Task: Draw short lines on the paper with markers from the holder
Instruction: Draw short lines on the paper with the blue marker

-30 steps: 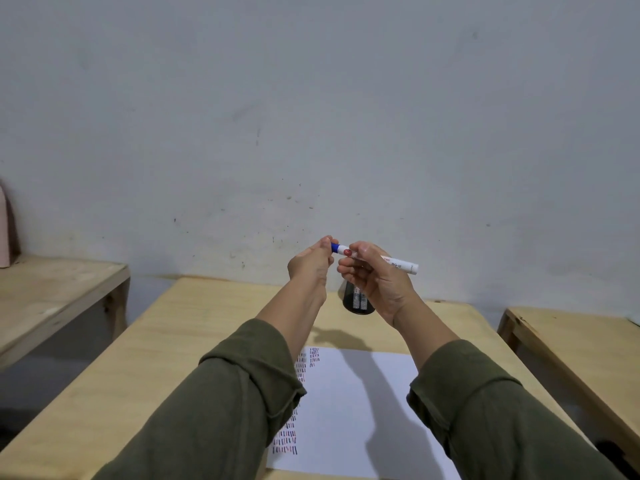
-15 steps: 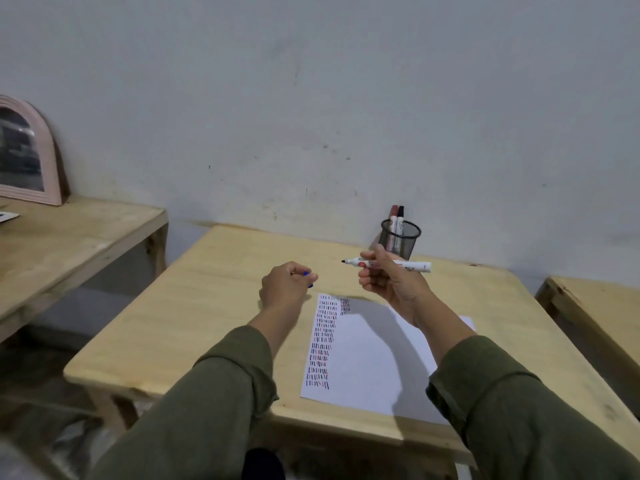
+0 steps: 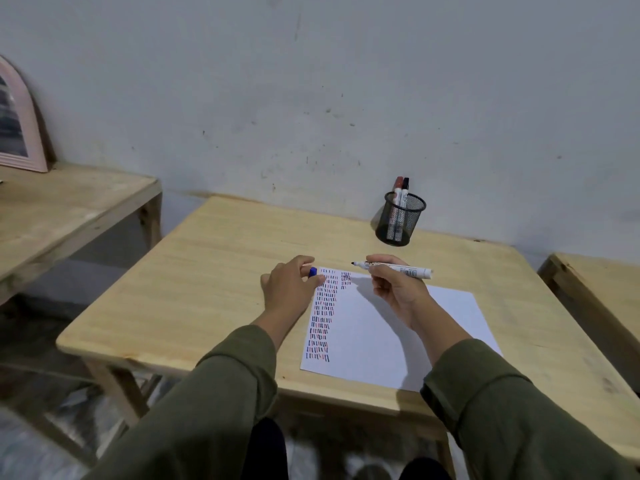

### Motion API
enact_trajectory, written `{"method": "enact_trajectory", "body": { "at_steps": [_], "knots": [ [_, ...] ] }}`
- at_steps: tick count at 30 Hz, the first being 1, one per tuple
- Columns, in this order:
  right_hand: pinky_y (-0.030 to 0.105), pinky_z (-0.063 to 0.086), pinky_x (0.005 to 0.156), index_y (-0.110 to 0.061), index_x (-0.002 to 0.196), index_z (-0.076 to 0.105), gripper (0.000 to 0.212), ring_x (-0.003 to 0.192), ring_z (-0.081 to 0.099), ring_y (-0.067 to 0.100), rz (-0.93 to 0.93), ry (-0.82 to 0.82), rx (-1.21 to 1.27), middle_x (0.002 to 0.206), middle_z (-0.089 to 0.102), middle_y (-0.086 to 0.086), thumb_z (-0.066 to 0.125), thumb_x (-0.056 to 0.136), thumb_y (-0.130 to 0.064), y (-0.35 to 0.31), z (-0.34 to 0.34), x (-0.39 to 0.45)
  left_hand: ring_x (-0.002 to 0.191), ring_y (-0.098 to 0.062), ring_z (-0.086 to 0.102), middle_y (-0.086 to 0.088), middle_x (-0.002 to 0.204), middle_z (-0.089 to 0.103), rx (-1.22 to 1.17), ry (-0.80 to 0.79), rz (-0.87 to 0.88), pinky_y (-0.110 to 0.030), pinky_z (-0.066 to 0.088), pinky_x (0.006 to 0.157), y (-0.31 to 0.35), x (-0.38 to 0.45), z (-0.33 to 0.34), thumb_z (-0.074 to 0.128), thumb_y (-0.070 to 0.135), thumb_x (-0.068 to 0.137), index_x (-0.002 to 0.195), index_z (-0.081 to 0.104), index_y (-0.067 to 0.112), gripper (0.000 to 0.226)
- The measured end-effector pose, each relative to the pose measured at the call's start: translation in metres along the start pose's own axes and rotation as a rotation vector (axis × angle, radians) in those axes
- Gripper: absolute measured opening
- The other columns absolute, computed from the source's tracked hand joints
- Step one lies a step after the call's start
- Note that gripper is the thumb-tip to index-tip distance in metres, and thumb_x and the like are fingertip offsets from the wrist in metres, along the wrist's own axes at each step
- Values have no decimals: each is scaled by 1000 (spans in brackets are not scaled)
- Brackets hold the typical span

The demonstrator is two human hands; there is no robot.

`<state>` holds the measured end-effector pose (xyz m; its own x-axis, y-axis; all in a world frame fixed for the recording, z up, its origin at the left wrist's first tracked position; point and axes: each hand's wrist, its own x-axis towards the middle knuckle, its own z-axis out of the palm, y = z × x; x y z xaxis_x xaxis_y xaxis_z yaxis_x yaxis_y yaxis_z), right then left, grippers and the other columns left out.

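Note:
A white paper (image 3: 377, 334) lies on the wooden table (image 3: 207, 271), with columns of short red and blue lines down its left side. My right hand (image 3: 398, 289) holds an uncapped white marker (image 3: 412, 270) above the paper's top edge, its dark tip pointing left. My left hand (image 3: 289, 285) rests at the paper's top left corner, fingers closed on the blue cap (image 3: 312, 271). A black mesh holder (image 3: 400, 220) stands near the wall behind, with a red-capped and a black-capped marker in it.
A second wooden table (image 3: 62, 209) stands to the left with a pink arched frame (image 3: 17, 133) leaning on the wall. Another table's corner (image 3: 595, 292) shows at the right. The grey wall runs right behind the holder.
The cap has come off the marker and stays in my left hand. Both hands have lowered from in front of the wall to just above the paper.

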<state>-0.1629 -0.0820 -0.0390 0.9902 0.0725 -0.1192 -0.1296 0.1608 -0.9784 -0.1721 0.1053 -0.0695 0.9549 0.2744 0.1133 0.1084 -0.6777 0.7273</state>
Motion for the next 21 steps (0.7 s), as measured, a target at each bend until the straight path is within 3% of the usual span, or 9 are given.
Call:
{"method": "enact_trajectory", "body": {
  "at_steps": [3, 8, 13, 17, 21],
  "knots": [
    [18, 36, 54, -16, 76, 70, 22, 52, 38, 9, 5, 17, -17, 58, 47, -1, 59, 83, 2, 2, -1, 0, 129, -18, 43, 6, 131, 60, 36, -30, 10, -37, 27, 103, -3, -2, -1, 64, 51, 79, 137, 43, 26, 66],
    [13, 35, 47, -16, 81, 69, 6, 49, 33, 7, 38, 39, 20, 55, 42, -6, 66, 83, -11, 5, 1, 2, 143, -22, 24, -2, 151, 36, 287, -53, 15, -40, 18, 114, -11, -17, -3, 55, 70, 73, 147, 27, 17, 95],
    [15, 23, 41, -12, 81, 65, 4, 41, 26, 6, 53, 81, 41, 46, 38, -8, 65, 85, -11, 14, 4, 2, 148, -20, 12, -4, 159, 20, 411, -65, 17, -38, 9, 117, -11, -25, -2, 44, 76, 74, 149, 22, 12, 100],
    [15, 25, 41, -8, 81, 69, 5, 39, 27, 5, 44, 173, 21, 43, 34, -9, 66, 80, -4, 18, 7, 4, 148, -20, 13, -4, 159, 21, 420, -59, 19, -38, 10, 117, -12, -25, -2, 44, 76, 74, 148, 24, 12, 100],
    [18, 28, 42, -16, 73, 68, 8, 39, 29, 7, 31, 250, -48, 41, 36, -10, 68, 79, -11, 21, 8, 5, 148, -20, 13, -4, 159, 21, 438, -55, 19, -39, 11, 117, -11, -26, -2, 44, 76, 73, 148, 25, 12, 100]
  ]
}}
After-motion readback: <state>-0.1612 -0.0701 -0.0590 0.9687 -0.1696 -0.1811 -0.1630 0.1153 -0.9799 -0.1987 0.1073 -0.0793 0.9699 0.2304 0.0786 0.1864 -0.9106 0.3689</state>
